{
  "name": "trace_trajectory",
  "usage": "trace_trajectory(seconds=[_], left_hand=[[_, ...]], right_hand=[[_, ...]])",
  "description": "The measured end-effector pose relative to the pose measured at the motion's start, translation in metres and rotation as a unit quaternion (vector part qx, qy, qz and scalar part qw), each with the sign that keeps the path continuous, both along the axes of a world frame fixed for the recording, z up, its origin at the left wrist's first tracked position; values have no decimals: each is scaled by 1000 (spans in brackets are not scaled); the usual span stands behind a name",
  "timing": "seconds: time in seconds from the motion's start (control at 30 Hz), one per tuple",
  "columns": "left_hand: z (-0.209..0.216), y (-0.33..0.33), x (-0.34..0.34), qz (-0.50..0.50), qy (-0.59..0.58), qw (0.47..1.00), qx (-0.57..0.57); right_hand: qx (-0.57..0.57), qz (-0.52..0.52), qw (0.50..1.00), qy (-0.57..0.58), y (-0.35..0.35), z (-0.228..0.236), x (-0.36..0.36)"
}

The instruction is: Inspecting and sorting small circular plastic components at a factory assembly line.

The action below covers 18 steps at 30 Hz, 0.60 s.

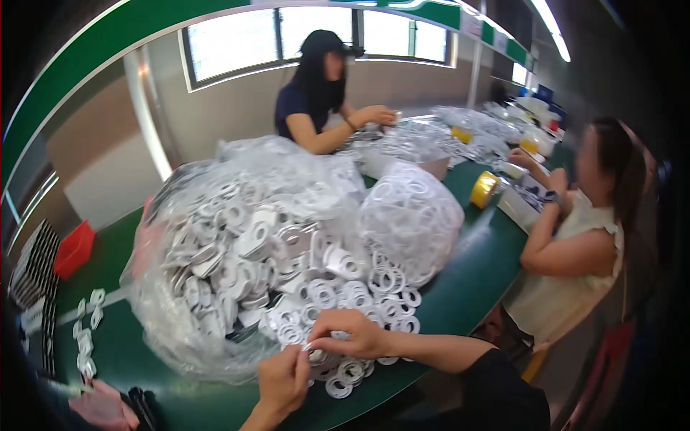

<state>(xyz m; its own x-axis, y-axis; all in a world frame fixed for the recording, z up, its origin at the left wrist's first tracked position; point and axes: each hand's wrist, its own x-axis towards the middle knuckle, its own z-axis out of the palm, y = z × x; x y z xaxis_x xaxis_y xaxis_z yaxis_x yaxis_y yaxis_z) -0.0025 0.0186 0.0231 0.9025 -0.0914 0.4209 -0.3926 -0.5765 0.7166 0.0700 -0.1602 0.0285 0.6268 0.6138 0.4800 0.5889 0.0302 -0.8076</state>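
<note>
My left hand (pixel 282 377) and my right hand (pixel 350 335) meet at the near edge of a pile, fingertips pinched together. Between them a bit of a small white piece (pixel 307 348) shows; the fingers cover most of it, so its shape is unclear. Under and around my right hand lie loose flat white rings (pixel 339 388). Just beyond, a large open clear plastic bag (pixel 162 334) spreads over the table, heaped with white plastic parts (pixel 233 215) that have round holes. A second clear bag (pixel 411 215), full of white rings, leans beside it on the right.
The green table (pixel 467 248) bends around me. At left are a red bin (pixel 74 249), several white parts (pixel 85 341) in a line and a pink cloth-like item (pixel 108 408). Yellow tape (pixel 484 189) stands at right. Two co-workers, one across (pixel 309 115) and one at right (pixel 575 244), handle items.
</note>
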Motion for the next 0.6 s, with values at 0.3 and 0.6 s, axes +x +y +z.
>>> trace_trajectory(seconds=[0.3,0.6], left_hand=[[4,-5,-6,-6,3,1000,10],[-5,2,-3,-6,152,981,116]], right_hand=[[23,-19,996,-81,2,-9,-6],[82,-23,995,58,-1,-6,-6]])
